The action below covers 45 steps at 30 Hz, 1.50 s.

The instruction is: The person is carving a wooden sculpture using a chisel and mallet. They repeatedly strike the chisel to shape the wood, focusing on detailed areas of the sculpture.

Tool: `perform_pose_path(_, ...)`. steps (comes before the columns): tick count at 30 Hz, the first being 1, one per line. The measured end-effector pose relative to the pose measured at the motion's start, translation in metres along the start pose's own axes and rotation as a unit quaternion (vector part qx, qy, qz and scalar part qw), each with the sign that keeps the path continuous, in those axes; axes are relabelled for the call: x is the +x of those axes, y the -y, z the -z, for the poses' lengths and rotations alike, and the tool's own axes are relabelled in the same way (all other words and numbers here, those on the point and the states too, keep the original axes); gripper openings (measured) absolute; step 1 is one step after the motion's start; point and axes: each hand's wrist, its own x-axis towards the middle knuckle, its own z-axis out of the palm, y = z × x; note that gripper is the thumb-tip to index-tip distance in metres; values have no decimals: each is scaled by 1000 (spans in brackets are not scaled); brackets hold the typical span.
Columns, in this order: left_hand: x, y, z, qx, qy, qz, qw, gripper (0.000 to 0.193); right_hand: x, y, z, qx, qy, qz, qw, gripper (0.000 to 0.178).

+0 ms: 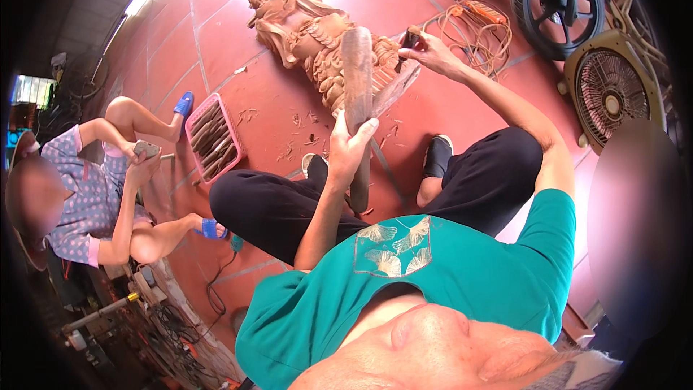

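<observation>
A carved reddish-brown wooden statue (pixel 292 29) lies on the tiled floor in front of me. My left hand (pixel 350 146) is closed around the lower part of a long flat wooden mallet (pixel 356 65), whose broad head stands over the statue's near end. With bent fingers, my right hand (pixel 432 54) grips a dark chisel (pixel 410 37) upright at the carving's right side. The chisel's tip is too small to make out. A pale wooden piece (pixel 395 91) slants beside the mallet, partly hidden by it.
A pink basket (pixel 189 128) of wooden-handled tools (pixel 214 137) stands to the left. Beyond it sits a person (pixel 101 188) holding a phone (pixel 146 149). An orange power strip (pixel 485 11) with coiled cord, a wheel (pixel 559 3) and a box fan (pixel 613 87) are at right. Wood chips litter the floor.
</observation>
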Motion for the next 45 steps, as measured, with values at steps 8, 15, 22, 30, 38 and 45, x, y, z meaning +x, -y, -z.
perform_pose_path(8,13,2,3,-125,-31,-1,992,22,12,-1,5,-27,-9,-9,1000,37)
perform_pose_path(15,10,0,-2,-226,-74,-48,970,34,11,-2,2,47,18,31,998,26)
perform_pose_path(22,5,8,-6,-252,20,-35,967,40,4,1,8,87,27,-11,996,20)
perform_pose_path(30,2,-26,-14,-325,-9,-12,945,20,-12,92,42,105,-48,17,993,24)
perform_pose_path(38,-4,-55,0,-326,-14,-130,936,21,29,161,106,-64,-109,113,986,30)
perform_pose_path(45,-24,-93,29,-161,-7,-219,962,45,14,176,86,93,-165,104,976,27)
